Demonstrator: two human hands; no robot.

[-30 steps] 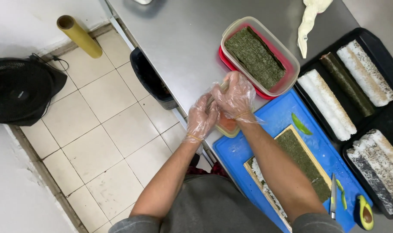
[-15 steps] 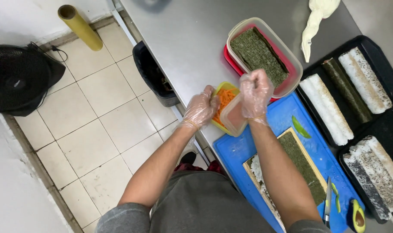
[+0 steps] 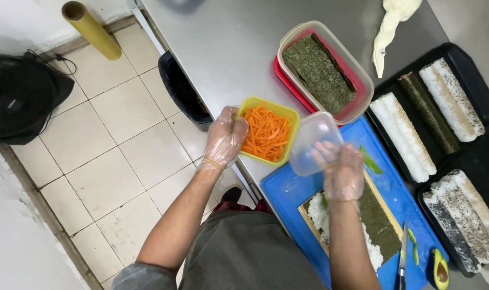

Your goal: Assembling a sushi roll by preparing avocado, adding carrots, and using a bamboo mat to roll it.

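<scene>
My left hand (image 3: 223,138), in a clear plastic glove, grips the left side of a yellow-green tub of carrot strips (image 3: 267,132) at the steel counter's edge. Also gloved, my right hand (image 3: 342,171) holds the tub's clear lid (image 3: 313,140) lifted off and tilted, just right of the tub. Below my right hand, a bamboo mat with a seaweed sheet and rice (image 3: 371,220) lies on a blue cutting board (image 3: 293,190).
A clear container of seaweed sheets (image 3: 322,72) sits on a red lid behind the tub. Black trays hold finished rice rolls (image 3: 403,137) at the right. A knife (image 3: 403,255) and halved avocado (image 3: 439,271) lie on the board. A black bin (image 3: 182,91) stands beside the counter.
The lid has come off the tub and moved right in my right hand, uncovering the carrots. My left hand has stayed on the tub's side.
</scene>
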